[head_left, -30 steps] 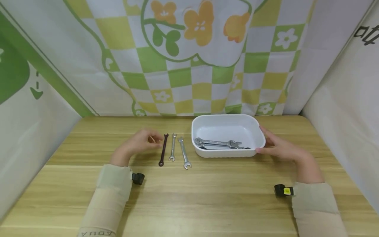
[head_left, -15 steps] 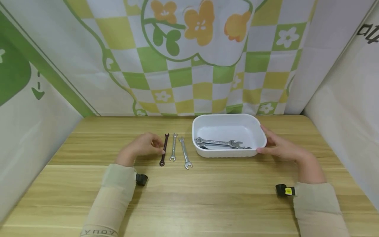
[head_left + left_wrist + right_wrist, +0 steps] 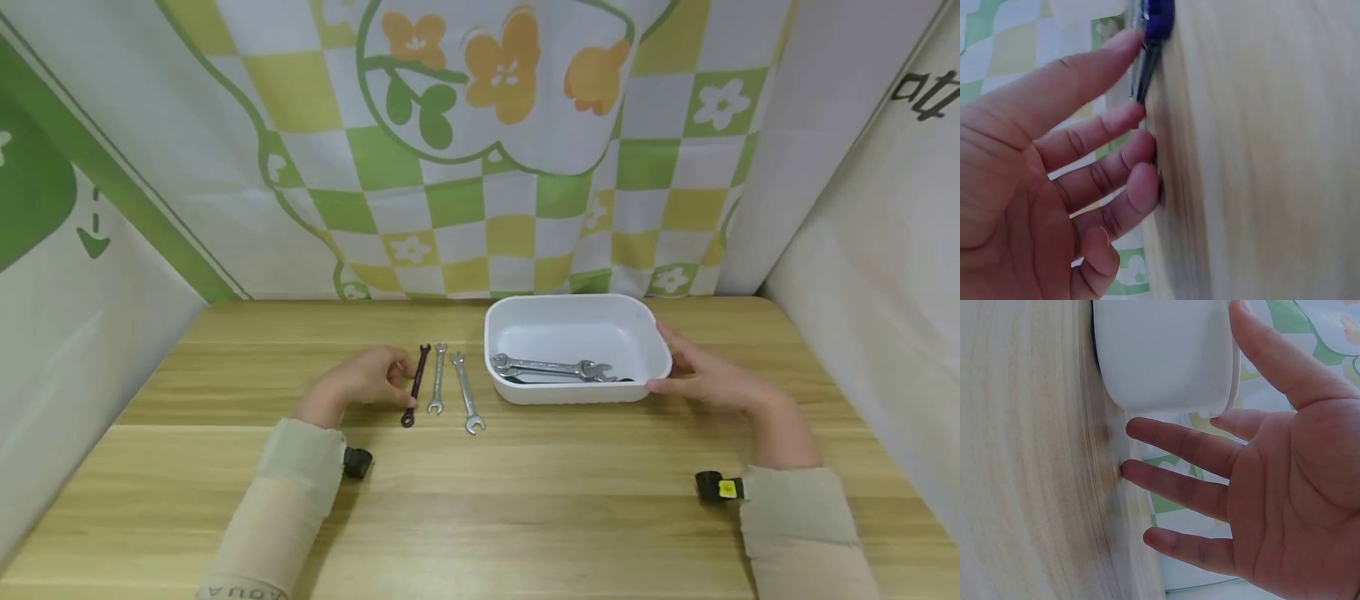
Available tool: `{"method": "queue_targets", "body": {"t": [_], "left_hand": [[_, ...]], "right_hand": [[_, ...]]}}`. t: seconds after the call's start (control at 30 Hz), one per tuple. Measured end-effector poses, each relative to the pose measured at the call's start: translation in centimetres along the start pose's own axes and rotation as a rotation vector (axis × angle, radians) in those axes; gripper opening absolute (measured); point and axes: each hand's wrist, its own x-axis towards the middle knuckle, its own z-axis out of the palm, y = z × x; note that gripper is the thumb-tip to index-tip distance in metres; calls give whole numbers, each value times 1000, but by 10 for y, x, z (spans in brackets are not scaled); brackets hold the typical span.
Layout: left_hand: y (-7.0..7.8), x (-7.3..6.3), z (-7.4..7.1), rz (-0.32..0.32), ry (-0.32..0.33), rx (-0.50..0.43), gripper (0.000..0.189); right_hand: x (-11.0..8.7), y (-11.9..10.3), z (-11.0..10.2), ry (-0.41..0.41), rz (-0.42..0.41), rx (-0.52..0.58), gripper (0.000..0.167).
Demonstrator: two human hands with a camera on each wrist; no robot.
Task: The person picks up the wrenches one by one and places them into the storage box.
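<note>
In the head view my left hand (image 3: 360, 386) is at a dark reddish-brown wrench (image 3: 417, 379) on the table, its thumb and index finger pinching it. The left wrist view shows the thumb and index fingertips at the wrench (image 3: 1150, 50), the other fingers loosely bent. Two silver wrenches, a short one (image 3: 438, 379) and a longer one (image 3: 467, 392), lie side by side just right of it. My right hand (image 3: 705, 371) touches the right end of a white plastic box (image 3: 577, 393), thumb at its near corner; the right wrist view shows the fingers (image 3: 1179, 437) straight and spread.
Several silver wrenches (image 3: 551, 367) lie along the near side inside the box, with dark pieces partly hidden beneath them. The wooden table (image 3: 525, 508) ends at a checked green and yellow cloth (image 3: 510, 200). White cloth walls stand at both sides.
My left hand has moved right to the dark wrench, and its thumb has slid nearer to the wrench's lower end. That wrench has turned slightly. My right hand stays at the box.
</note>
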Motion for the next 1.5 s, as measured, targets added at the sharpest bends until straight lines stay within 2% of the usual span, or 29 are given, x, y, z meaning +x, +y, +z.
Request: {"method": "queue_targets", "body": {"t": [0.23,0.33,0.5,0.57,0.83,1.23,1.5], "left_hand": [[2,3,-4,-21,-38,33,36],[3,9,-4,-40,-26,62,31],[3,20,-3,-29,3,124,26],[3,22,-4,-26,3,118,23],[-7,18,-8,8,-29,48,14],[-10,10,-15,2,12,103,12],[-11,11,-18,9,48,195,6]], "right_hand": [[2,2,2,-7,-4,3,99],[2,1,0,-9,-3,12,99],[0,1,-2,-9,12,9,100],[0,1,-2,-6,6,2,100],[3,0,-2,-9,-4,-9,99],[1,1,-1,-5,10,-14,100],[0,2,-1,1,14,-9,99]]}}
